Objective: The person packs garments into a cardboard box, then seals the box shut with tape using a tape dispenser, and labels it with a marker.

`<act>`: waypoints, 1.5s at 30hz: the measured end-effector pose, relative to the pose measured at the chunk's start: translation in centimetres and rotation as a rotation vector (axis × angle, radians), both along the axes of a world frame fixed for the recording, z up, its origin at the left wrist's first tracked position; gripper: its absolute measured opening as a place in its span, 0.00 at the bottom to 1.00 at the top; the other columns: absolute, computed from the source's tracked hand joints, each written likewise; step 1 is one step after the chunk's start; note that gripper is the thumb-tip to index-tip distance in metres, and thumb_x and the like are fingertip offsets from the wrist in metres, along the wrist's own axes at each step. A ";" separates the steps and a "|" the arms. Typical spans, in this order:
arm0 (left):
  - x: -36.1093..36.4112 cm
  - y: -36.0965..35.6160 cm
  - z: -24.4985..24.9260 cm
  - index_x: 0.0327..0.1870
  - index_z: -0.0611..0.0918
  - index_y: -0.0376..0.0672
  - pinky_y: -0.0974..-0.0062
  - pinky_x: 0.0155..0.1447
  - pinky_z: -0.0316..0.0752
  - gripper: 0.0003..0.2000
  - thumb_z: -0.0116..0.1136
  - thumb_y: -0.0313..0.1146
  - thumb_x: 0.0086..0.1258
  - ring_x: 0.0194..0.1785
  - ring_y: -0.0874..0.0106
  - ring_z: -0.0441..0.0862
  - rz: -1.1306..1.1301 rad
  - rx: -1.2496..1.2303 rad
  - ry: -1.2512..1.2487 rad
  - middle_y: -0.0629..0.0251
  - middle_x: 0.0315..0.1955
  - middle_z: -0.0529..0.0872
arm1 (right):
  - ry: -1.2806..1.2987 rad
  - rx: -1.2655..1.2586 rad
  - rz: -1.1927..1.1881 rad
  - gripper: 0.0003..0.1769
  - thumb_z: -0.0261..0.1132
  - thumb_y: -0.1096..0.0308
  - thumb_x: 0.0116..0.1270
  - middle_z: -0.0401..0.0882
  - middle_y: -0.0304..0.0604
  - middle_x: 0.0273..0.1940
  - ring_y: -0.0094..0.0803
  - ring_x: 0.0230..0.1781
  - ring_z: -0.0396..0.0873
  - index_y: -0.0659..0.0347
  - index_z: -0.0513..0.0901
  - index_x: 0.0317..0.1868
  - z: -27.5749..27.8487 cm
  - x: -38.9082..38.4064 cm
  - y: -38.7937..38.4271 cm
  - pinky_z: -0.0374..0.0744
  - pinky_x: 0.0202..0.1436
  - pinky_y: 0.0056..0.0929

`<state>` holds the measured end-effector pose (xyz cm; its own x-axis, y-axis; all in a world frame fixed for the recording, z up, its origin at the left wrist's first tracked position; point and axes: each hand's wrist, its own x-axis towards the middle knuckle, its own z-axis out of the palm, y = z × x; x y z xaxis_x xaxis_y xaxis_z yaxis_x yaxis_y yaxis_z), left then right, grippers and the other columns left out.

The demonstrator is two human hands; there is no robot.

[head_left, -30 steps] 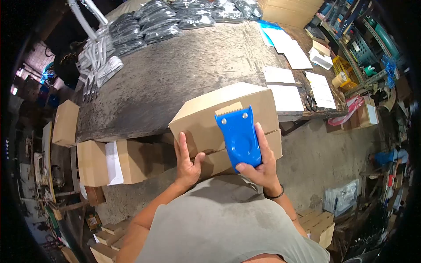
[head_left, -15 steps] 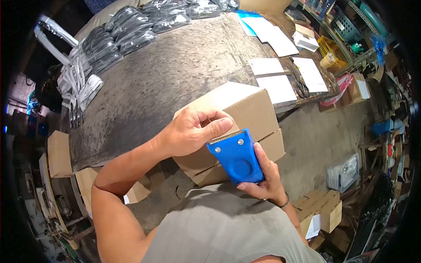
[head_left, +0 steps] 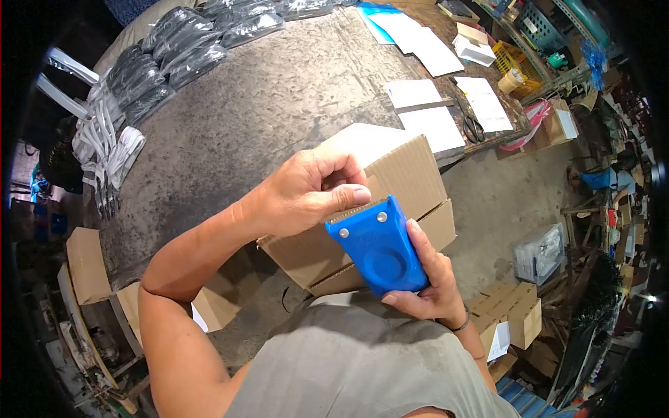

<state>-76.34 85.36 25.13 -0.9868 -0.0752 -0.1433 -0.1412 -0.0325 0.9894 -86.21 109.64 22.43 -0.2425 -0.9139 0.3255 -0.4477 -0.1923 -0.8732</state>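
Observation:
A blue tape cutter (head_left: 383, 247) with a toothed metal edge and two rivets is gripped in my right hand (head_left: 437, 279), thumb below and fingers along its right side. My left hand (head_left: 306, 191) is closed in a pinch at the toothed edge, the thumb tip just above the teeth. What lies between those fingertips, if anything, I cannot make out. Both hands are over a cardboard box (head_left: 411, 171), which stands against the table edge in front of my body, partly hidden by my left hand and the cutter.
The worn table (head_left: 279, 90) carries black plastic-wrapped bundles (head_left: 195, 59), white straps (head_left: 111, 146), paper sheets (head_left: 425, 125) and scissors (head_left: 474, 129). More cartons (head_left: 505, 310) and a clear plastic bin (head_left: 539, 254) sit on the floor at right. Shelves with baskets (head_left: 540, 31) stand beyond.
The view has shifted slightly. My left thumb has moved a little closer to the right end of the toothed edge, and the tape cutter remains in my right hand.

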 end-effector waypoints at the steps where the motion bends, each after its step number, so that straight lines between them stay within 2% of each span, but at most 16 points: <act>1: 0.0 0.0 0.0 0.39 0.78 0.38 0.84 0.38 0.71 0.07 0.57 0.32 0.73 0.35 0.87 0.74 -0.023 0.008 0.033 0.74 0.31 0.81 | -0.001 0.014 -0.006 0.50 0.75 0.65 0.55 0.79 0.60 0.51 0.44 0.47 0.83 0.69 0.57 0.73 0.2 0.0 0.0 0.78 0.51 0.33; 5: -0.8 -1.6 0.4 0.37 0.78 0.38 0.84 0.39 0.71 0.07 0.57 0.32 0.73 0.35 0.86 0.74 -0.005 -0.224 0.112 0.74 0.31 0.80 | -0.112 0.094 -0.049 0.50 0.75 0.65 0.55 0.76 0.61 0.57 0.42 0.53 0.81 0.68 0.56 0.73 1.3 0.3 0.1 0.76 0.56 0.33; 7: -1.5 -4.0 -0.4 0.38 0.78 0.38 0.84 0.38 0.70 0.07 0.58 0.32 0.72 0.35 0.86 0.73 0.129 -0.331 0.118 0.75 0.30 0.79 | -0.276 0.168 -0.068 0.49 0.73 0.67 0.56 0.73 0.59 0.61 0.40 0.59 0.77 0.67 0.56 0.73 2.3 0.2 0.8 0.72 0.62 0.33; 10: -1.5 -4.6 -1.0 0.37 0.78 0.38 0.85 0.37 0.68 0.07 0.59 0.32 0.72 0.34 0.87 0.71 0.097 -0.176 0.028 0.76 0.29 0.78 | -0.336 0.286 -0.048 0.48 0.72 0.68 0.57 0.72 0.57 0.63 0.40 0.61 0.74 0.66 0.55 0.74 2.4 0.4 2.1 0.68 0.65 0.32; 18: -1.7 -5.0 -3.5 0.39 0.78 0.41 0.90 0.28 0.61 0.08 0.63 0.34 0.68 0.29 0.90 0.69 0.074 -0.089 -0.058 0.78 0.30 0.79 | -0.430 0.410 -0.091 0.47 0.71 0.65 0.59 0.73 0.57 0.61 0.39 0.59 0.76 0.65 0.56 0.74 3.4 0.4 1.6 0.70 0.63 0.31; 21: -1.5 -5.1 -4.1 0.40 0.78 0.41 0.89 0.29 0.62 0.08 0.64 0.34 0.68 0.30 0.89 0.70 0.094 -0.057 -0.051 0.77 0.30 0.79 | -0.457 0.411 -0.095 0.47 0.71 0.64 0.59 0.74 0.58 0.61 0.39 0.59 0.76 0.65 0.56 0.74 3.7 0.5 1.1 0.70 0.63 0.31; 23: -1.4 -5.0 -4.3 0.38 0.80 0.38 0.85 0.39 0.71 0.08 0.64 0.32 0.68 0.34 0.85 0.72 0.130 -0.031 -0.052 0.75 0.29 0.78 | -0.476 0.463 -0.103 0.47 0.71 0.63 0.59 0.74 0.58 0.60 0.40 0.59 0.76 0.66 0.56 0.74 4.0 0.6 0.8 0.70 0.63 0.32; 27: -1.4 -5.1 -5.8 0.39 0.80 0.38 0.84 0.39 0.71 0.08 0.64 0.32 0.68 0.34 0.85 0.72 0.145 0.001 -0.058 0.75 0.29 0.78 | -0.485 0.463 -0.105 0.47 0.70 0.62 0.60 0.74 0.58 0.60 0.40 0.59 0.76 0.66 0.55 0.74 3.6 0.4 0.5 0.70 0.63 0.32; 30: -1.4 -5.1 -8.4 0.42 0.78 0.39 0.85 0.35 0.68 0.08 0.62 0.33 0.69 0.31 0.85 0.72 0.139 -0.020 -0.028 0.74 0.31 0.80 | -0.476 0.504 -0.101 0.47 0.70 0.62 0.60 0.74 0.58 0.61 0.40 0.60 0.76 0.66 0.55 0.74 3.8 0.2 0.4 0.71 0.63 0.32; 34: -1.1 -3.4 -8.2 0.53 0.78 0.38 0.83 0.41 0.70 0.14 0.62 0.33 0.69 0.32 0.84 0.71 0.141 -0.248 -0.043 0.78 0.27 0.75 | -0.477 0.530 -0.089 0.46 0.70 0.64 0.60 0.73 0.58 0.61 0.39 0.60 0.75 0.66 0.55 0.74 3.6 0.0 0.8 0.70 0.63 0.31; 37: -0.7 -3.3 -8.6 0.59 0.75 0.37 0.79 0.45 0.71 0.20 0.60 0.36 0.71 0.36 0.81 0.71 0.130 -0.229 -0.067 0.74 0.30 0.74 | -0.505 0.527 -0.084 0.47 0.70 0.65 0.59 0.73 0.57 0.62 0.38 0.60 0.75 0.66 0.55 0.74 3.4 0.1 1.2 0.70 0.63 0.31; 39: -0.9 -4.4 -9.7 0.68 0.66 0.36 0.70 0.58 0.69 0.27 0.53 0.43 0.74 0.50 0.70 0.74 -0.027 -0.511 -0.161 0.60 0.45 0.76 | -0.513 0.516 -0.074 0.47 0.70 0.66 0.59 0.73 0.57 0.62 0.38 0.61 0.74 0.66 0.55 0.74 3.2 0.1 1.3 0.69 0.64 0.31; 40: -1.2 -4.8 -10.2 0.68 0.66 0.36 0.70 0.58 0.69 0.27 0.53 0.43 0.74 0.50 0.70 0.74 -0.015 -0.514 -0.157 0.60 0.45 0.76 | -0.541 0.502 -0.089 0.47 0.70 0.66 0.58 0.72 0.57 0.62 0.38 0.62 0.73 0.66 0.55 0.74 3.0 0.3 1.4 0.67 0.65 0.32; 42: -1.8 -5.2 -11.1 0.74 0.55 0.38 0.64 0.73 0.56 0.33 0.44 0.49 0.76 0.71 0.59 0.60 0.046 -0.784 -0.139 0.48 0.65 0.64 | -0.567 0.487 -0.100 0.47 0.70 0.67 0.58 0.72 0.57 0.63 0.39 0.63 0.72 0.66 0.55 0.74 2.6 0.4 1.5 0.66 0.66 0.32; 43: -2.8 -4.5 -8.5 0.76 0.49 0.40 0.63 0.78 0.43 0.34 0.40 0.52 0.77 0.78 0.57 0.43 0.011 -0.704 -0.122 0.48 0.75 0.49 | -0.561 0.474 -0.096 0.47 0.70 0.67 0.58 0.71 0.57 0.63 0.39 0.63 0.72 0.67 0.55 0.74 2.4 0.3 1.6 0.65 0.67 0.32; 45: -4.2 -1.8 -7.1 0.76 0.49 0.40 0.64 0.78 0.42 0.34 0.38 0.53 0.77 0.79 0.57 0.42 -0.077 -0.597 -0.046 0.49 0.75 0.48 | -0.558 0.467 -0.097 0.48 0.70 0.67 0.57 0.71 0.57 0.63 0.39 0.64 0.71 0.68 0.55 0.74 2.2 0.3 1.7 0.65 0.68 0.33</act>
